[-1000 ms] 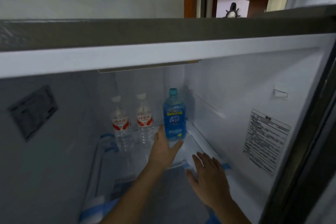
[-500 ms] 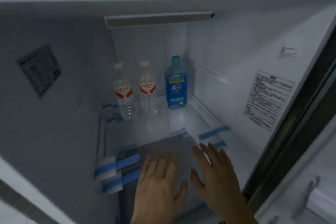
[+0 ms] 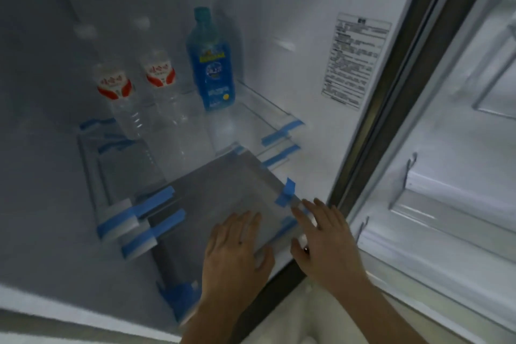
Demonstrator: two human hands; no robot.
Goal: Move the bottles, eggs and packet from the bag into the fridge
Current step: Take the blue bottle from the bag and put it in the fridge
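A blue bottle (image 3: 212, 64) with a teal cap stands upright at the back right of a glass shelf (image 3: 251, 109) inside the fridge. Two clear water bottles with red-and-white labels stand left of it, one (image 3: 118, 98) at the far left and one (image 3: 164, 86) in the middle. My left hand (image 3: 236, 254) hovers flat, fingers apart, over the front of a lower frosted shelf (image 3: 217, 193), holding nothing. My right hand (image 3: 325, 240) is beside it near the fridge's front right corner, also open and empty. No bag, eggs or packet are in view.
Blue tape strips (image 3: 156, 201) hold the shelf edges and white supports at the left. A printed label (image 3: 354, 58) is stuck on the fridge's right inner wall. The open door (image 3: 452, 176) with its white racks stands to the right.
My left hand let go of the blue bottle, which now stands on the shelf. Both hands drew back to the fridge's front, and my view tilted down.
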